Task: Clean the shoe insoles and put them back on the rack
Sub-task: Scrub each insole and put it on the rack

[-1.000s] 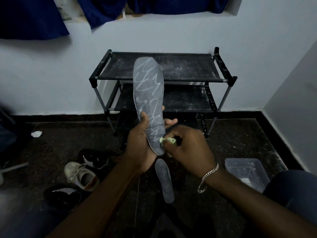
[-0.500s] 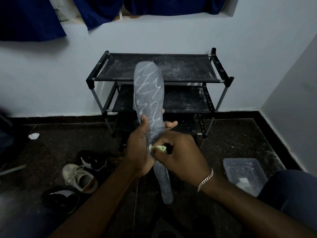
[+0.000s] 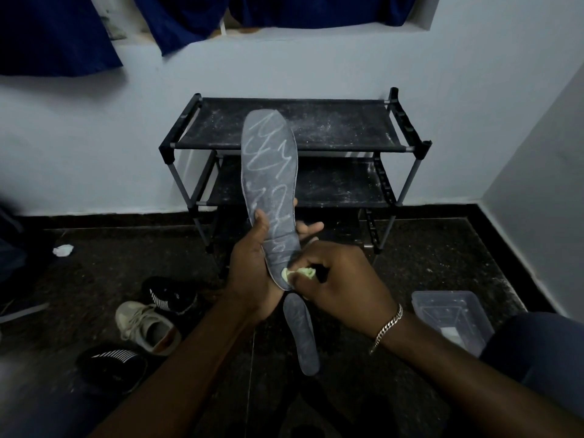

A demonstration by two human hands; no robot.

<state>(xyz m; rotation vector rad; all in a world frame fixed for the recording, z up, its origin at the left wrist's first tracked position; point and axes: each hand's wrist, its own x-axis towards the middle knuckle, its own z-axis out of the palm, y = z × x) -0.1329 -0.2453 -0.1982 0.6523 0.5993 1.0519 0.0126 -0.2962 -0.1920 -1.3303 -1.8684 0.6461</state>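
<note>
The person sits on the floor facing the rack, which stands against the white wall, its dark shelves dusted with pale specks. The left hand grips an insole near its heel end. The thumb lies across the front face and the fingers are wrapped behind, their tips showing past the right edge. The insole stands nearly upright, toe end up, held in the air in front of the rack and not on it. White scribbled marks run down its grey face.

The right hand, with a bracelet at the wrist, pinches a small pale green wad and presses it against the heel end of the insole.

A second insole lies flat on the dark floor just below the hands, its far end hidden behind them.

To the left on the floor sit a black shoe with white stripes, a beige sneaker just beside it, and another striped shoe nearer the person. A crumpled white scrap lies well off to the left. On the right a clear plastic box rests by the person's knee. Blue cloth hangs along the top of the wall.
</note>
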